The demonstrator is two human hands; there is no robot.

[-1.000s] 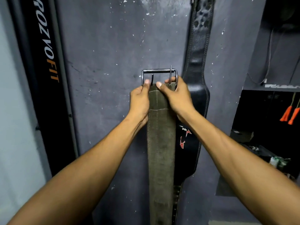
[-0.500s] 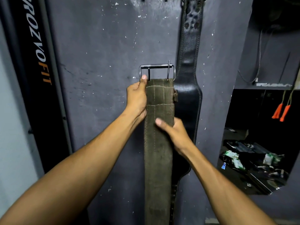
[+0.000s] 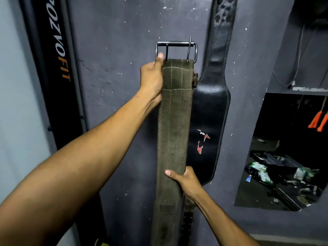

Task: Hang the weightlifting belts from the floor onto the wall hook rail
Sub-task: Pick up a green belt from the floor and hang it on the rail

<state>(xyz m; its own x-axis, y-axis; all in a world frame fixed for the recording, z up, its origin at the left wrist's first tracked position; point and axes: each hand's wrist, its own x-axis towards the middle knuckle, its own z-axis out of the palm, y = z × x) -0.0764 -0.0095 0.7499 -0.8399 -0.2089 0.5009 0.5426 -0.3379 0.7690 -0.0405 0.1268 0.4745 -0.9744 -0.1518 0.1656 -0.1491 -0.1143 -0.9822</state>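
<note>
Lower now, the right hand (image 3: 186,180) grips the green belt (image 3: 173,139) midway; the left hand (image 3: 152,79) pinches its top below the buckle (image 3: 176,50), against the wall beside a black belt (image 3: 211,107). A panel (image 3: 58,55) reads "OZVOFIT".

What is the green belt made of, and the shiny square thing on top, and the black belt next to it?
The green belt looks like rough suede or thick fabric: matte, fuzzy, with pale stitch lines. Its buckle looks like bare metal, grey with bright glints. The black belt looks like smooth leather or imitation leather: it shines softly and has stitched edges.
</note>
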